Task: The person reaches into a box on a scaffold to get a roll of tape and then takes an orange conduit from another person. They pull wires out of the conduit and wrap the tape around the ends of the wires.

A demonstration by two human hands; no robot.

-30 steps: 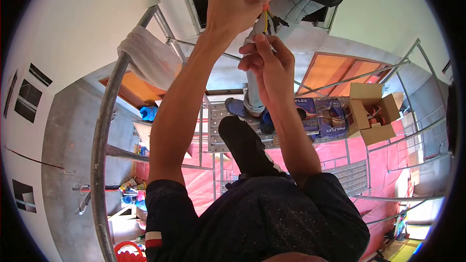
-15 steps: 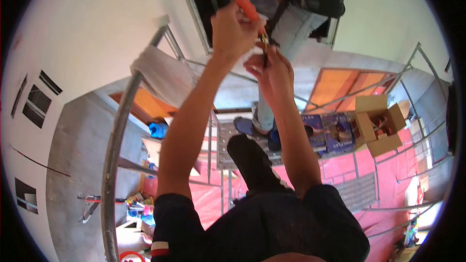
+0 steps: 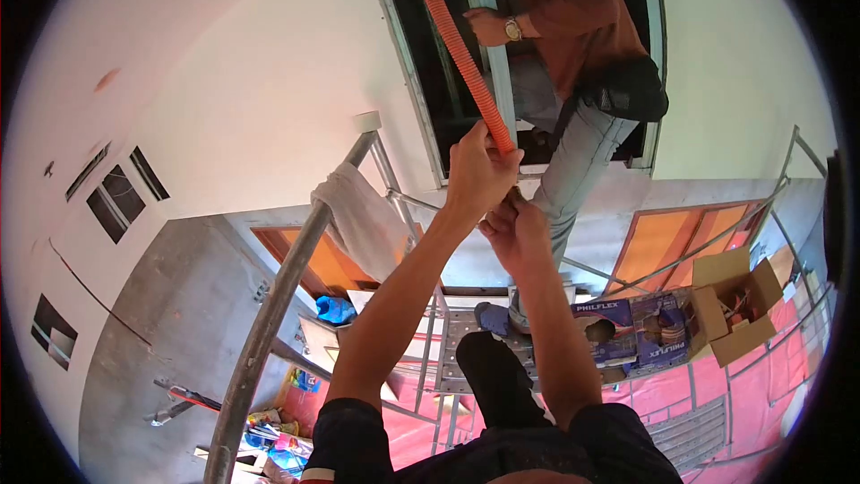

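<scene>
An orange corrugated conduit (image 3: 459, 49) slants down from the ceiling opening to my hands. My left hand (image 3: 479, 170) is closed around its lower end. Just below, my right hand (image 3: 520, 231) is pinched shut at the conduit's mouth, on what look like thin wires; the fingers hide most of them. Beyond my hands, a co-worker in a brown top and grey jeans (image 3: 582, 157) is in the opening, one hand (image 3: 486, 27) with a watch at a pale metal bar (image 3: 502, 85).
A scaffold pipe (image 3: 278, 314) with a grey cloth (image 3: 363, 215) over it rises at left. The scaffold plank (image 3: 457, 354) lies below, with Philflex boxes (image 3: 658, 332) and an open cardboard box (image 3: 739, 305) at right. Red sheeting (image 3: 667, 390) shows farther down.
The view has tilted up, so more of the conduit and the co-worker shows. My right hand has come closer to the conduit's end, covering the yellow and dark strands seen before.
</scene>
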